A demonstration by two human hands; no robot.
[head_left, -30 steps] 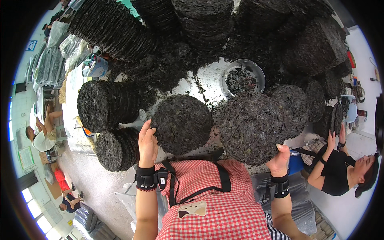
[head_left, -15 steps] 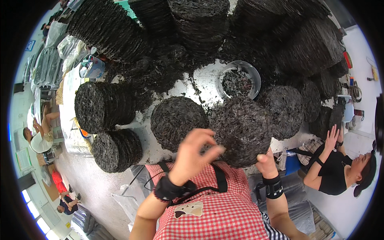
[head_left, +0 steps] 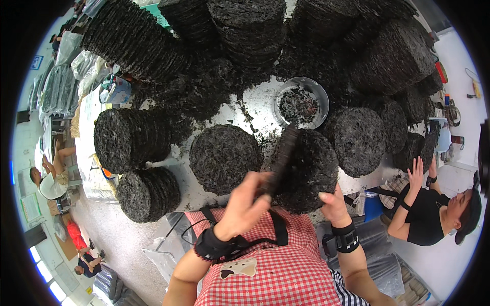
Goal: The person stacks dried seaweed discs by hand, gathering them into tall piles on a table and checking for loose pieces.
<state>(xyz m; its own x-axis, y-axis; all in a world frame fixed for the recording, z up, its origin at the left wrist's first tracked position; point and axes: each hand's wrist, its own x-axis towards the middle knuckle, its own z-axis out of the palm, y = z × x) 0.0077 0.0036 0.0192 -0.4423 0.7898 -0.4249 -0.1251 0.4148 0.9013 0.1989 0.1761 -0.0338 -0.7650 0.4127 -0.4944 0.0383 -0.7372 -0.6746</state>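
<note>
Head view, looking down: the left hand (head_left: 244,204) is closed on the lower edge of a dark round disc (head_left: 283,159) of dried seaweed, tipped up on its rim so that it shows edge-on — its long axis runs from the fingers up and slightly right, away from the body. Just right of it, the right hand (head_left: 332,201) lies with fingers curled against the near side of the stack (head_left: 312,171) that the disc leans on, holding nothing free. The left hand is the nearer to the disc; the stack stands on the desk (head_left: 258,104), with a second stack (head_left: 224,158) just to its left and a metal bowl (head_left: 301,104) beyond.
</note>
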